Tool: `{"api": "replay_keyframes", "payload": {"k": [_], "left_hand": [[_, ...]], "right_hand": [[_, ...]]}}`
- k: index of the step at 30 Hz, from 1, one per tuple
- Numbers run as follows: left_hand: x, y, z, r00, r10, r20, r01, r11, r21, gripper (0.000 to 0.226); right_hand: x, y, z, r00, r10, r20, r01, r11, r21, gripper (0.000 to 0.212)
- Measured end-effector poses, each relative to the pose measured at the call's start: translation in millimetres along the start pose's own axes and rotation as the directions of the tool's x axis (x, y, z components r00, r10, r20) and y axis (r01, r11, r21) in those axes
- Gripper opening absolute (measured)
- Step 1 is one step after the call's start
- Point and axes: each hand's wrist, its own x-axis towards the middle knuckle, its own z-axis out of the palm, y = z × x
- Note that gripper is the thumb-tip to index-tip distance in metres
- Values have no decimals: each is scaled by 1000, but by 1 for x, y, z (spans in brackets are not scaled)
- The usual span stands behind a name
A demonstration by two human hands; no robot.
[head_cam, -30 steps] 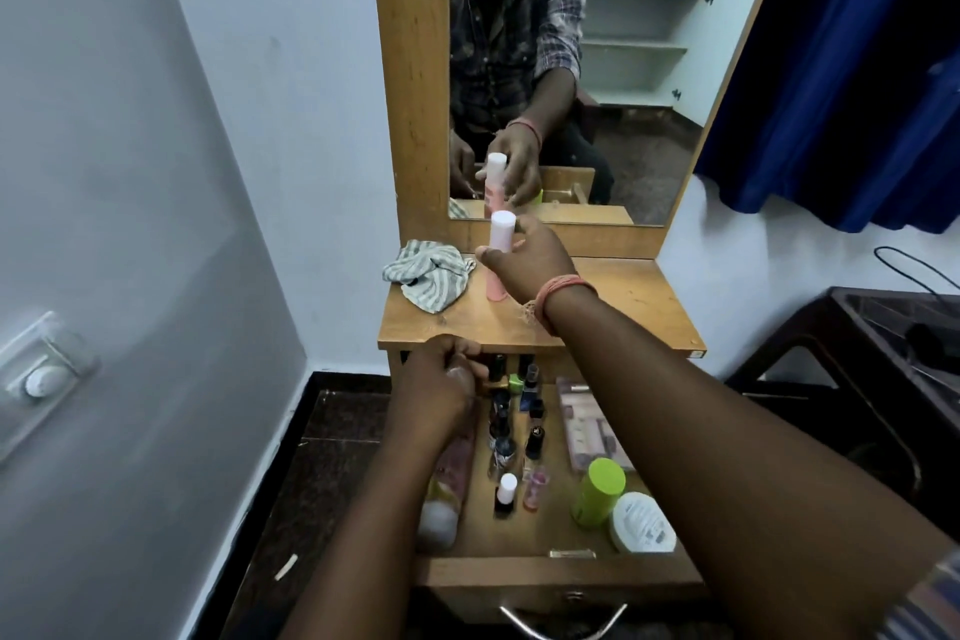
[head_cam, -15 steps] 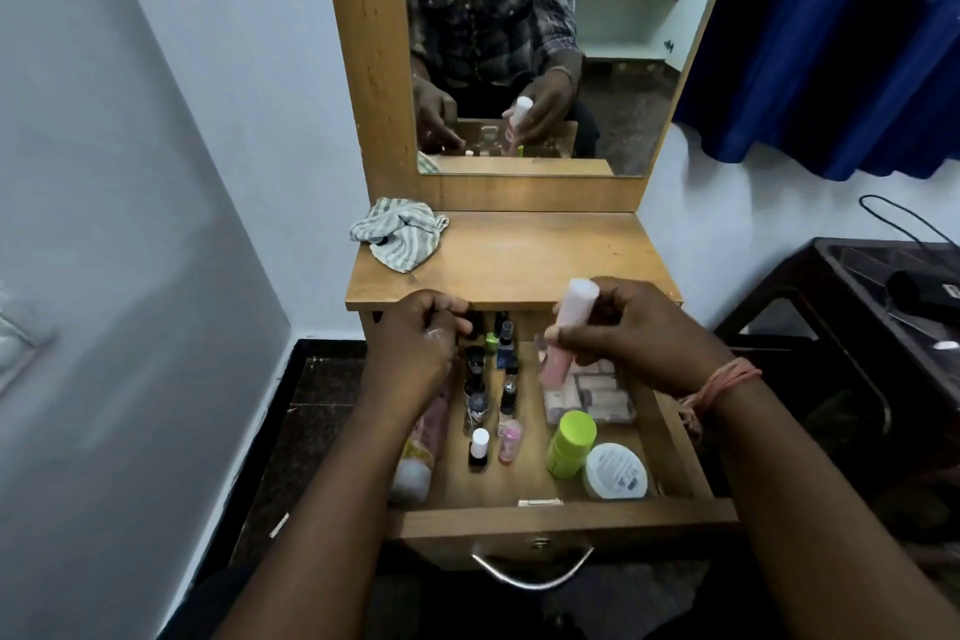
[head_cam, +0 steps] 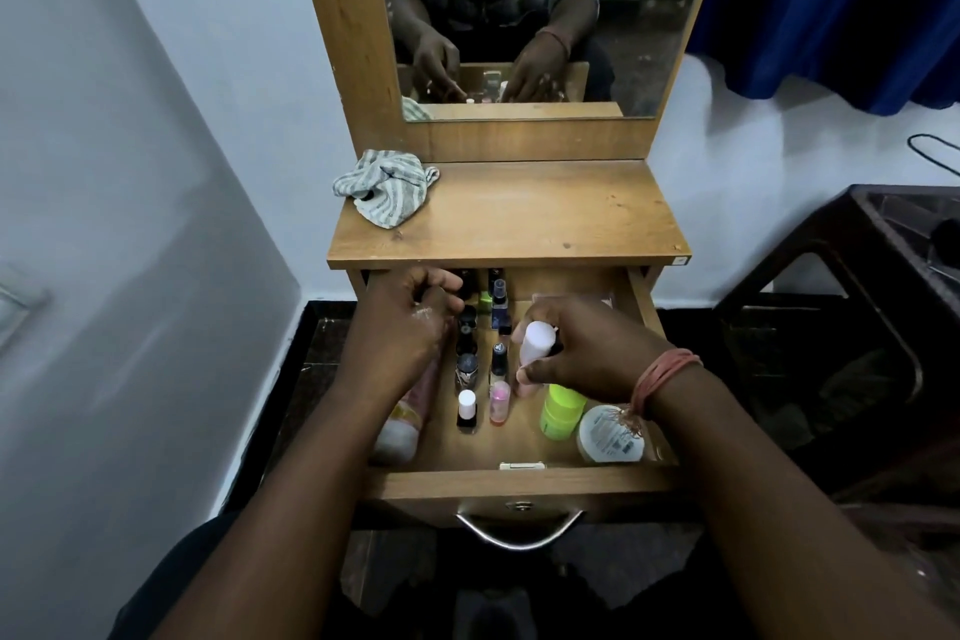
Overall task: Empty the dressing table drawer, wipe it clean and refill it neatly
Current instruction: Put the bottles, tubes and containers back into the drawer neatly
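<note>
Both hands are working inside the drawer: right hand is gripping a white-capped pink bottle mid-body (light, slick plastic, probably), left hand is curled around something hidden, near the upright nail polish bottles.

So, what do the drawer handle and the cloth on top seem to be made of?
Drawer handle: likely polished metal; it is silvery with bright highlights. Cloth: a soft woven fabric, maybe cotton; it is striped and lies crumpled in folds.
</note>
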Motion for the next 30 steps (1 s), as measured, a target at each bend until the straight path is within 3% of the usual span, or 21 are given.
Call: {"api": "replay_keyframes", "payload": {"k": [6, 12, 21, 26, 30], "left_hand": [[-1, 0, -1, 1000, -25, -12, 25, 1000, -4, 23], [-1, -3, -2, 1000, -17, -6, 17, 1000, -2, 23], [1, -4, -3, 1000, -1, 5, 1, 1000, 10, 22], [2, -5, -4, 1000, -7, 5, 7, 1000, 0, 23], [3, -5, -5, 1000, -20, 8, 20, 1000, 9, 23]], "right_hand": [[2, 2, 2, 999, 7, 36, -4, 997, -72, 37], [3, 1, 2, 1000, 8, 14, -6, 995, -97, 18], [6, 5, 5, 1000, 12, 6, -11, 998, -62, 24], [-2, 8, -5, 999, 5, 43, -6, 999, 40, 47], [-5, 13, -17, 999, 10, -37, -5, 989, 150, 71]]}}
